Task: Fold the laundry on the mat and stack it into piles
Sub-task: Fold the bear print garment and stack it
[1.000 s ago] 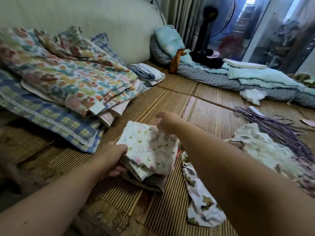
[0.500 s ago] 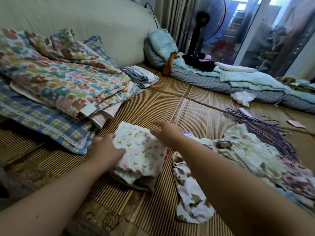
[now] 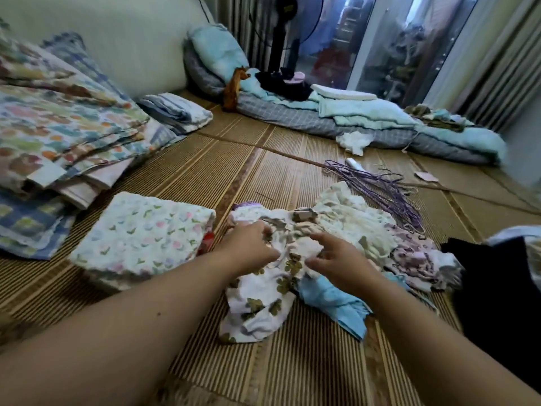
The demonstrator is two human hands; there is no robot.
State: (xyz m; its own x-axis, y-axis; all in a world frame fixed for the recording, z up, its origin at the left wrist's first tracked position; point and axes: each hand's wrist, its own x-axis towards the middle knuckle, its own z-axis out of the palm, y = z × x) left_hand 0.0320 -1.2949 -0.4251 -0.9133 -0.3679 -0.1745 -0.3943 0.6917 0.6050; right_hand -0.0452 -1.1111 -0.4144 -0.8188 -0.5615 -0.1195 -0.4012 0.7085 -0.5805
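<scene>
Both hands are working at the near edge of the unfolded heap on the woven mat (image 3: 205, 171).

Left hand (image 3: 251, 247): the fingers are curling down round a bunch of the leaf-print garment (image 3: 257, 306) and gripping it at its upper part. The fingertips are sinking into the fabric and are partly hidden.

Right hand (image 3: 339, 259): the fingers are spreading wide, index and thumb extended, holding nothing. The palm is hovering over or lightly touching the same garment; which of the two cannot be told because of blur.

The leaf-print garment, white with olive leaves, is lying crumpled between the forearms, its lower end trailing toward the camera. A light blue cloth (image 3: 333, 300) is lying just beside it on the right, partly under the right wrist. Behind the hands, a cream garment (image 3: 351, 212) and a purple-print garment (image 3: 415, 253) are lying unfolded and overlapping.

The folded floral pile (image 3: 143, 238) is sitting to the left of the heap, just beside the left hand, with edges fairly square.

Purple hangers (image 3: 377, 186) are lying fanned out behind the heap. A stack of patterned quilts (image 3: 58, 127) is resting at far left. Folded blue-and-white cloths (image 3: 175, 109) are sitting by the wall. Bedding (image 3: 351, 118) is running along the window, with a standing fan (image 3: 281, 33) behind it. A black cloth (image 3: 497, 288) is lying at the right edge.
</scene>
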